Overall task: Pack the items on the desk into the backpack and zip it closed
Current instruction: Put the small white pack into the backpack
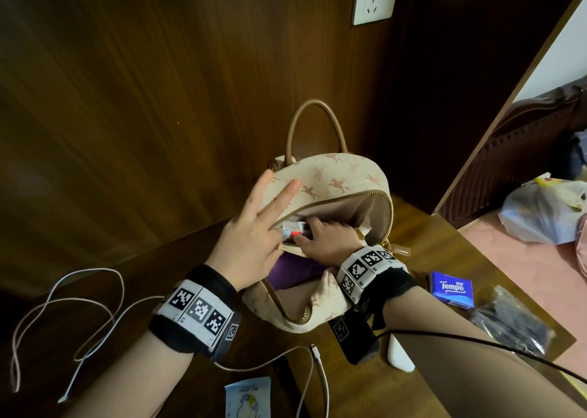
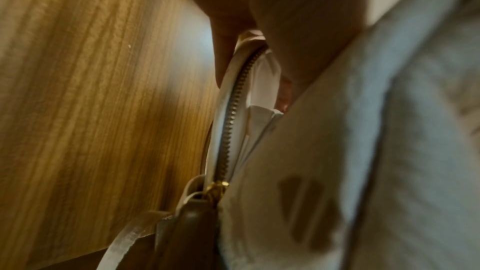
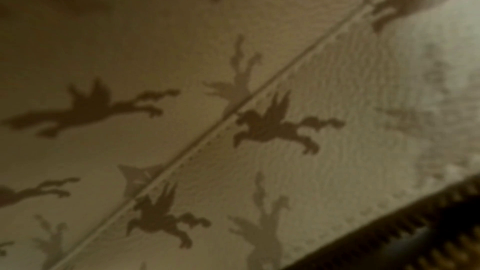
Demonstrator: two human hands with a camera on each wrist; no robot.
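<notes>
A cream backpack (image 1: 336,179) with a winged-horse print and a brown handle stands unzipped on the wooden desk (image 1: 422,233). My left hand (image 1: 251,236) pinches the rim of its opening by the zipper (image 2: 233,110), with two fingers (image 1: 276,195) lying straight on the outside panel. Reaching into the bag, my right hand (image 1: 320,236) grips a small white-and-red packet (image 1: 293,228) just under the rim. Something purple (image 1: 295,268) lies lower inside. The right wrist view shows only the printed fabric (image 3: 233,130), no fingers.
A blue Tempo tissue pack (image 1: 452,289) and a black item in clear wrap (image 1: 511,325) lie right of the bag. A looped charging cable (image 1: 79,290) trails at the left. A blue-and-white sachet (image 1: 247,397) and a white object (image 1: 400,354) sit near the front. Wood panelling stands close behind.
</notes>
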